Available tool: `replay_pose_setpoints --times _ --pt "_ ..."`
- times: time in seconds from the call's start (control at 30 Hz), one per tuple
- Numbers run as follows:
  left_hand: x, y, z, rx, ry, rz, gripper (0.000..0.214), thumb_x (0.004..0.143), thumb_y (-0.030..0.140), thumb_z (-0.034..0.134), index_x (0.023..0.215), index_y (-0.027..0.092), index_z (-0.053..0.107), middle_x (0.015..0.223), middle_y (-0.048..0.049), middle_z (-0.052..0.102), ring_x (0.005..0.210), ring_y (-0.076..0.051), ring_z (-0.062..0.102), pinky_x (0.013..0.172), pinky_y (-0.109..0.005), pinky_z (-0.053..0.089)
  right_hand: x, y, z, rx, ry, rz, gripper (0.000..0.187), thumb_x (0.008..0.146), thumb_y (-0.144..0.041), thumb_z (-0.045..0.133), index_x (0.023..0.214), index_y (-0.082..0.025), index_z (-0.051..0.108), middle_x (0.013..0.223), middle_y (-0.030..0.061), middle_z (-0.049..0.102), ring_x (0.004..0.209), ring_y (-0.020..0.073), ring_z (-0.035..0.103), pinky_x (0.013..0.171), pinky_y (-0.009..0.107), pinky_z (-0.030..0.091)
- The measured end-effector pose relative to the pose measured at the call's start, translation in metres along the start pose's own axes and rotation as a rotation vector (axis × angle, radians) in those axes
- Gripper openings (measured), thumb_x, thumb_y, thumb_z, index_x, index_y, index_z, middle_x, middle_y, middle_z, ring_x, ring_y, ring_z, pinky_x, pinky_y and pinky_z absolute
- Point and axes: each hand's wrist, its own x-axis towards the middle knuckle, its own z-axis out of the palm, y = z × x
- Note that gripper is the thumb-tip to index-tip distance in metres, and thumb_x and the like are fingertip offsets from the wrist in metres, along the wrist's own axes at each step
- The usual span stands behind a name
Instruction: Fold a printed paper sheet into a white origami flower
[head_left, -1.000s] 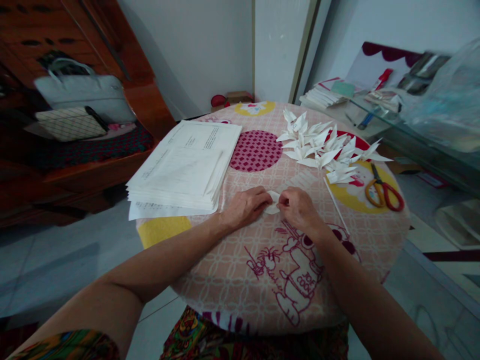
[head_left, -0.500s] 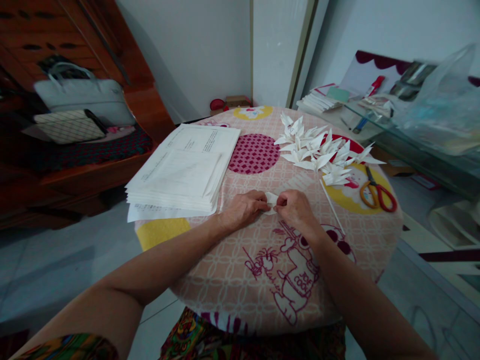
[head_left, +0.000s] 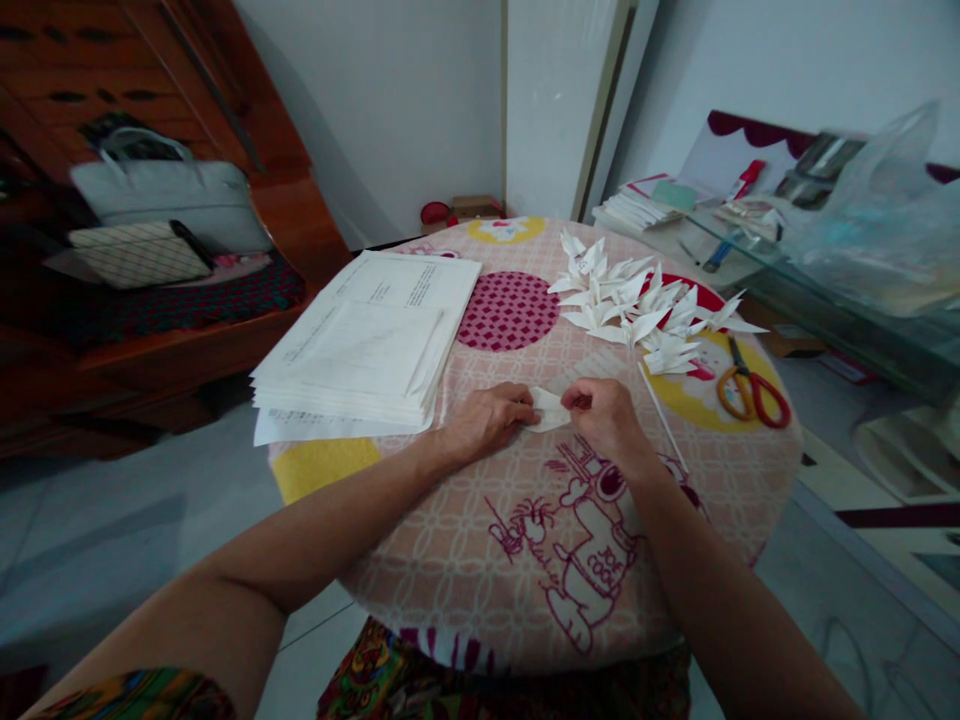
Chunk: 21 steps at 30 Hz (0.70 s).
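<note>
A small folded piece of white paper [head_left: 550, 409] lies between my hands over the cloth-covered table. My left hand [head_left: 491, 415] is closed on its left end, fingers bent over the paper. At its right end, my right hand [head_left: 602, 412] pinches the edge between thumb and fingers. Behind my right hand a flat printed paper strip [head_left: 596, 368] rests on the cloth. Several folded white paper cranes [head_left: 626, 295] sit in a cluster farther back, to the right.
A thick stack of printed paper [head_left: 360, 345] lies on the table's left. Scissors [head_left: 746, 390] with orange and red handles lie at the right, beside a thin white stick [head_left: 664, 415]. A glass shelf [head_left: 757, 270] stands past the table's right edge.
My right hand has shifted slightly right, and more of the folded paper now shows between my hands. My left hand stays in about the same place.
</note>
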Motion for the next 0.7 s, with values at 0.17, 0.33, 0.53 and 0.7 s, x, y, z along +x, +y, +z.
replay_pose_setpoints --times 0.17,0.33,0.53,0.7 --pt "0.001 0.0 -0.003 -0.084 0.007 -0.023 0.03 0.083 0.006 0.054 0.095 0.02 0.077 0.098 -0.0055 0.07 0.091 -0.017 0.064 0.079 -0.026 0.048 -0.002 -0.007 0.015 0.171 -0.028 -0.054 0.024 0.068 -0.003 0.054 0.078 -0.016 0.072 0.073 0.0034 0.073 0.067 0.0161 0.067 0.064 0.024 0.049" --pt "0.004 -0.001 -0.002 -0.232 0.085 -0.138 0.023 0.078 0.005 0.056 0.087 0.017 0.073 0.087 -0.0035 0.068 0.08 -0.014 0.062 0.074 -0.025 0.045 -0.001 -0.009 0.025 0.081 -0.101 0.021 0.014 0.069 -0.005 0.062 0.072 -0.016 0.069 0.068 0.0033 0.07 0.063 0.0157 0.064 0.061 0.025 0.045" --pt "0.01 0.005 -0.004 -0.259 0.093 -0.34 0.006 0.072 0.012 0.063 0.077 0.015 0.064 0.071 0.0017 0.06 0.064 -0.011 0.052 0.061 -0.024 0.037 0.002 -0.015 0.026 -0.01 -0.092 0.07 0.009 0.067 -0.008 0.068 0.068 -0.016 0.068 0.064 0.0015 0.067 0.06 0.0142 0.06 0.059 0.025 0.04" --pt "0.016 0.006 -0.008 -0.265 0.052 -0.423 0.007 0.068 0.015 0.068 0.073 0.015 0.063 0.066 0.0031 0.057 0.061 -0.011 0.049 0.058 -0.024 0.034 0.003 -0.02 0.025 -0.065 -0.105 0.101 0.01 0.066 -0.006 0.069 0.067 -0.016 0.068 0.064 0.0014 0.067 0.06 0.014 0.059 0.058 0.025 0.038"
